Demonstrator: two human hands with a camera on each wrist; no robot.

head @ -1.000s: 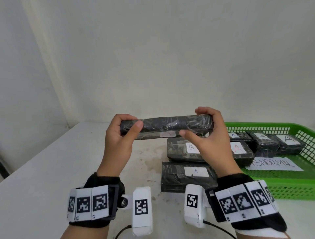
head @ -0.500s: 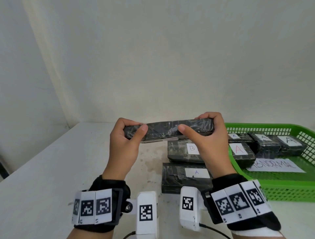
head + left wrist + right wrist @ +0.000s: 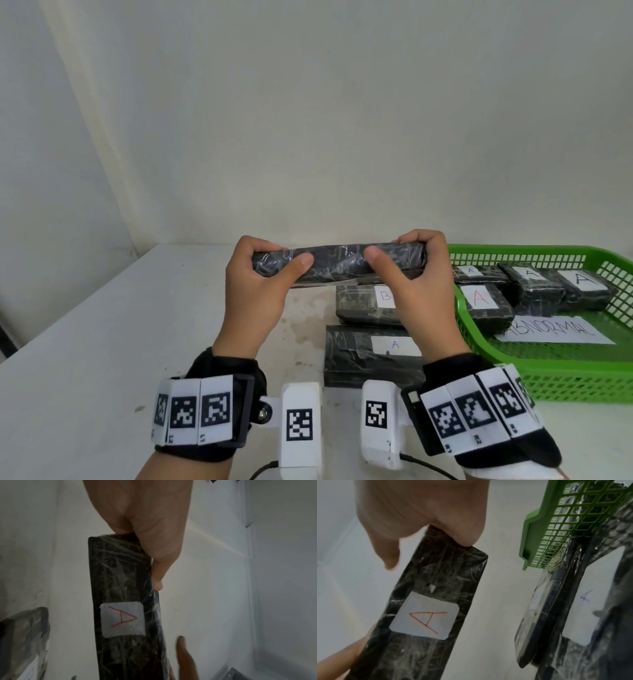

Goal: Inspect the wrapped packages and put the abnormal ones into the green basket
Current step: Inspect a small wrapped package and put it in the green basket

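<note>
Head view: I hold a black wrapped package (image 3: 339, 263) level above the white table (image 3: 102, 342), my left hand (image 3: 255, 291) curled round its left end and my right hand (image 3: 419, 284) curled round its right end, thumbs pressed on the near face. The left wrist view shows a white label (image 3: 122, 619) on the package's underside, marked with a red letter A; the right wrist view shows the same label (image 3: 424, 615) and my fingers wrapped over the package's end. Below my hands, 2 more wrapped packages lie flat on the table: the nearer one (image 3: 363, 356) bears a label with a blue A, the farther one (image 3: 363, 305) a label with a B. Just to their right stands the green basket (image 3: 548, 380), a paper sheet (image 3: 555, 334) on its floor reading ABNORMAL. At least 4 wrapped packages rest in the basket, each labelled A; the nearest of them (image 3: 486, 305) carries a red A and lies against the basket's left wall. Marker-tagged bands circle both my wrists.
</note>
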